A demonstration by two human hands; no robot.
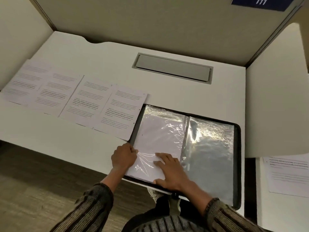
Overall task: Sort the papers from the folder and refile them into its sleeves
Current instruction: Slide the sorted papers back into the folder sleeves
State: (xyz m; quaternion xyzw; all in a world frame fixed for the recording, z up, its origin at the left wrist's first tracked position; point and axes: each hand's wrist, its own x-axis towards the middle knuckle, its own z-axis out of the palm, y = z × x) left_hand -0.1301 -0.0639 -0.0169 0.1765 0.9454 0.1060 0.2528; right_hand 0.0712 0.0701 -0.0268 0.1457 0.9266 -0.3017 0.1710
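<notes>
The open black zip folder [237,164] lies at the table's [167,94] near edge. The right hand [168,173] presses flat, fingers spread, on the folder's left clear plastic sleeve [158,131]. The left hand [123,156] curls its fingers on that sleeve's left edge. Four printed white papers [75,94] extend leftward, the nearest touching the folder. A grey rectangular hatch [172,67] sits toward the far edge.

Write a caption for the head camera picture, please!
Filing time: left hand holds the folder's left sleeve, right hand presses it flat; four printed pages wait alongside.
</notes>
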